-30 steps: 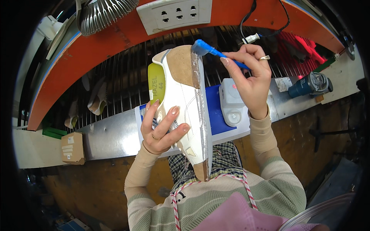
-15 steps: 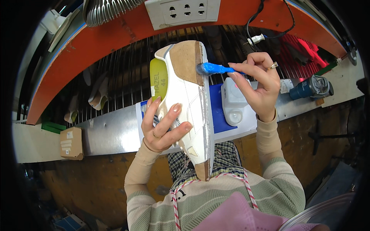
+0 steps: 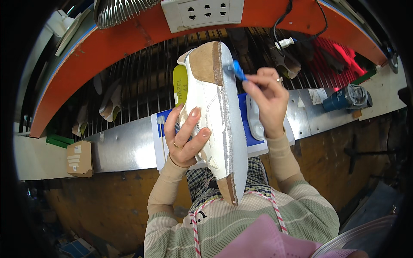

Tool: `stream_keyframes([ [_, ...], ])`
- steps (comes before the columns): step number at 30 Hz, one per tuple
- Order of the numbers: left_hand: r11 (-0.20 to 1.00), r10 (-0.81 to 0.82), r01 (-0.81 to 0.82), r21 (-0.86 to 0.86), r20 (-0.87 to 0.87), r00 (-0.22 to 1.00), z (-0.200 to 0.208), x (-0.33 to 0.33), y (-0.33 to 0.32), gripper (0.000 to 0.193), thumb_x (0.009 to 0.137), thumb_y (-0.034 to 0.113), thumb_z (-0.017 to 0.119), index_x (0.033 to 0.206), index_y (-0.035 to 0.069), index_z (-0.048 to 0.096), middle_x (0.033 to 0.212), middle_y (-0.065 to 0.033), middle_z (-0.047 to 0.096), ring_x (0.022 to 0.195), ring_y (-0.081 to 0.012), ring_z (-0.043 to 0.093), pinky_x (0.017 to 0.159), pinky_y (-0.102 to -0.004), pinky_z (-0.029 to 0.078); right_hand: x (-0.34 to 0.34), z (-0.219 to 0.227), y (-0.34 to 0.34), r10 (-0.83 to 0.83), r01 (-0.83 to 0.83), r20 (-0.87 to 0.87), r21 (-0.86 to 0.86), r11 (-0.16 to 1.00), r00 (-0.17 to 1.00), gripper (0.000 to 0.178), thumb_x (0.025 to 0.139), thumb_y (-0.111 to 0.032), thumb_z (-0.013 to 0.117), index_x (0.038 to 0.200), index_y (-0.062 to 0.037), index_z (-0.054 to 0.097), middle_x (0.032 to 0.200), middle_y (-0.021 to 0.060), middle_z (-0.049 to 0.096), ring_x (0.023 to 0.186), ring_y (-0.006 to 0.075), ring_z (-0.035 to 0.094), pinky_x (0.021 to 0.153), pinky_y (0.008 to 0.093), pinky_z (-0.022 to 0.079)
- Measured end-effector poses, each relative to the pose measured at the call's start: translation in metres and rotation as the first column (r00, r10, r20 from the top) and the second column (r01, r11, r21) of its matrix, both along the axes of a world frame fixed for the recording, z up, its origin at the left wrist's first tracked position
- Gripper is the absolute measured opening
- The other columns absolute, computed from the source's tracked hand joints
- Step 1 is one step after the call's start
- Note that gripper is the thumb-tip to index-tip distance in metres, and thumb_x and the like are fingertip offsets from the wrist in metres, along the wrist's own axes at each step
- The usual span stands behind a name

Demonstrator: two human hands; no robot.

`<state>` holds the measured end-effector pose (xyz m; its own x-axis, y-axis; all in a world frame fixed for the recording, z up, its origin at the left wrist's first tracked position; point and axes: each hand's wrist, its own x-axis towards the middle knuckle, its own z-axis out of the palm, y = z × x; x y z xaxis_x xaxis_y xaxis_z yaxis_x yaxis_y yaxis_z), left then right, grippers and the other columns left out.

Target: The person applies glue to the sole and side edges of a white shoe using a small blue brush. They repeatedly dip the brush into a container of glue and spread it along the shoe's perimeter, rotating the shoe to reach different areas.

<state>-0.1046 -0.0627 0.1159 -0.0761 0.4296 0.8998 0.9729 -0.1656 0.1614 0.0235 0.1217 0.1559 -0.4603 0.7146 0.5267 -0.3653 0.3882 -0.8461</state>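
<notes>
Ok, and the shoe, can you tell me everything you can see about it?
The shoe is mostly white, with tan, suede-looking patches at heel and toe. A lime-green form with dark print fills its opening. The underside is pale and flat, bordered by a rough, whitish strip. It's held up on its side, heel away from the person, toe toward their lap. The left hand grips it; a blue brush meets the underside near the heel.

white and tan shoe, blue brush, plaid cloth, striped sweater
</notes>
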Motion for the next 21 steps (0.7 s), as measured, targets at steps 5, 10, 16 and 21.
stream_keyframes([
  [5,1.000,0.004,-0.003,0.020,-0.041,0.999,0.001,-0.003,0.000,0.047,0.084,0.021,0.074,0.128,0.023,0.057,0.142,-0.0086,0.053,0.127,-0.0412,0.047,0.102,-0.0492,0.051,0.010,-0.001,0.000,0.106,-0.106,-0.003,-0.099,0.989,0.994,0.014,0.084,0.004,0.075,0.098,0.0051,0.072,0.102,0.0046,0.051,0.086,0.0094,0.054,0.076,0.0224,0.047],
  [10,1.000,0.011,-0.010,0.010,-0.082,0.997,0.007,-0.004,0.001,0.044,0.084,0.022,0.075,0.125,0.024,0.060,0.141,-0.0071,0.055,0.127,-0.0403,0.048,0.101,-0.0480,0.052,-0.007,-0.011,0.003,0.028,-0.037,-0.074,-0.123,0.992,0.997,0.010,0.086,0.003,0.073,0.096,0.0044,0.071,0.102,0.0033,0.052,0.087,0.0088,0.053,0.077,0.0216,0.046],
  [16,0.995,0.092,-0.097,-0.022,-0.178,0.980,0.015,-0.024,0.004,0.044,0.082,0.024,0.078,0.124,0.025,0.063,0.138,-0.0023,0.058,0.125,-0.0371,0.051,0.098,-0.0426,0.055,0.035,-0.026,-0.041,0.199,-0.180,0.019,-0.345,0.921,0.980,0.011,0.084,0.004,0.075,0.095,0.0036,0.072,0.101,0.0045,0.052,0.092,0.0118,0.051,0.078,0.0248,0.045],
  [21,0.992,0.103,-0.116,-0.046,-0.222,0.970,0.018,-0.033,0.007,0.045,0.080,0.023,0.080,0.122,0.026,0.066,0.138,0.0019,0.058,0.124,-0.0346,0.051,0.094,-0.0416,0.058,0.035,-0.025,-0.048,0.071,-0.060,0.056,-0.173,0.983,0.996,0.013,0.083,0.004,0.076,0.095,0.0029,0.073,0.100,0.0048,0.051,0.090,0.0128,0.049,0.075,0.0241,0.044],
])
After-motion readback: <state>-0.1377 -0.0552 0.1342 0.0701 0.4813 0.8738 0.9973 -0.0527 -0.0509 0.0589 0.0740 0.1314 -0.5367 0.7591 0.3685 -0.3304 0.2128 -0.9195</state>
